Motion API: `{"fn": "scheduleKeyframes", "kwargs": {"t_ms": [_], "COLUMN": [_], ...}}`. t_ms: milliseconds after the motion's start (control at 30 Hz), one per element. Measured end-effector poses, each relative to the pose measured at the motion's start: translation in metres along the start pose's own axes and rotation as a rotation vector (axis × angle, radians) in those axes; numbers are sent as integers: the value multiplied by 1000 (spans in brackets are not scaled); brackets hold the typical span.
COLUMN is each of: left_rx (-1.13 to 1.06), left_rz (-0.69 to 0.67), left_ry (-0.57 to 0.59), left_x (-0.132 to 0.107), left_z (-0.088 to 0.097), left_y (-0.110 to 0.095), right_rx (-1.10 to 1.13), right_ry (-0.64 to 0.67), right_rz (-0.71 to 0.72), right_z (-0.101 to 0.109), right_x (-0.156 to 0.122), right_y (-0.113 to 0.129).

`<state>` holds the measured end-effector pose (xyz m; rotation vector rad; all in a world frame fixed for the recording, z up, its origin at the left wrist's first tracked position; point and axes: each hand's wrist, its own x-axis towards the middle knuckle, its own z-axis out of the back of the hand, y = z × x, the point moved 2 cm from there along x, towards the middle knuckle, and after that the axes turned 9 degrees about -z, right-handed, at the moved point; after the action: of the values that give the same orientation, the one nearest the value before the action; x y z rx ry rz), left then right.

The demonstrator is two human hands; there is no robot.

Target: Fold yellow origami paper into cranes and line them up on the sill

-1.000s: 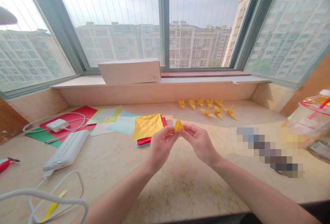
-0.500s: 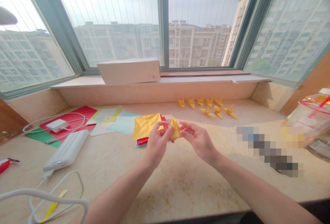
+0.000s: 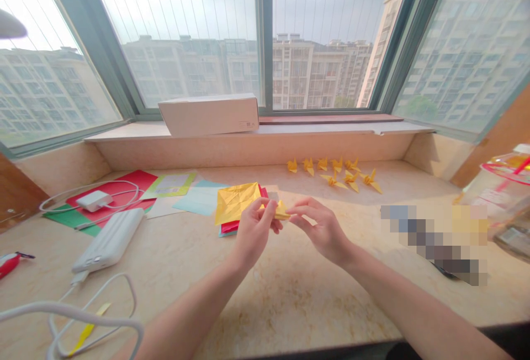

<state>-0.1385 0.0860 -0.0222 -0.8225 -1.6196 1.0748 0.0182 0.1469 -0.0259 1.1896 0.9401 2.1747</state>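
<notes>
Above the marble counter (image 3: 290, 294), my left hand (image 3: 255, 230) and my right hand (image 3: 321, 226) meet over a small yellow folded paper piece (image 3: 282, 211). Both hands pinch it, left from its left side, right from its right tip. The piece lies nearly flat between the fingers. Just behind my left hand lies a creased yellow sheet (image 3: 237, 201) on a small stack of red and blue sheets (image 3: 228, 227). Several finished yellow paper cranes (image 3: 335, 171) stand in rows further back to the right.
A white power bank (image 3: 108, 241) with white cables (image 3: 95, 316) lies at the left, near a white charger (image 3: 93, 200) on red and green paper. A white box (image 3: 209, 114) rests on the window sill. A clear plastic container (image 3: 503, 194) stands at the right edge.
The folded piece was held upright between my fingertips, then turned and tipped over; now it lies flatter and lower. My right fingers have closed onto its right tip.
</notes>
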Motion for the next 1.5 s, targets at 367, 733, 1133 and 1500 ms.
{"fn": "scheduleKeyframes", "kwargs": {"t_ms": [367, 733, 1133, 1500], "left_rx": [198, 130, 182, 150], "left_rz": [-35, -98, -119, -202], "left_ry": [88, -15, -8, 27], "left_x": [-9, -1, -3, -4], "left_z": [-5, -1, -1, -1], "left_y": [6, 9, 2, 7], "right_rx": [121, 92, 131, 185], "right_ry": [-117, -174, -159, -146], "right_rz": [-210, -246, -267, -306], "right_z": [3, -1, 0, 2], "right_x": [2, 0, 3, 2], "right_y": [-8, -7, -10, -8]}}
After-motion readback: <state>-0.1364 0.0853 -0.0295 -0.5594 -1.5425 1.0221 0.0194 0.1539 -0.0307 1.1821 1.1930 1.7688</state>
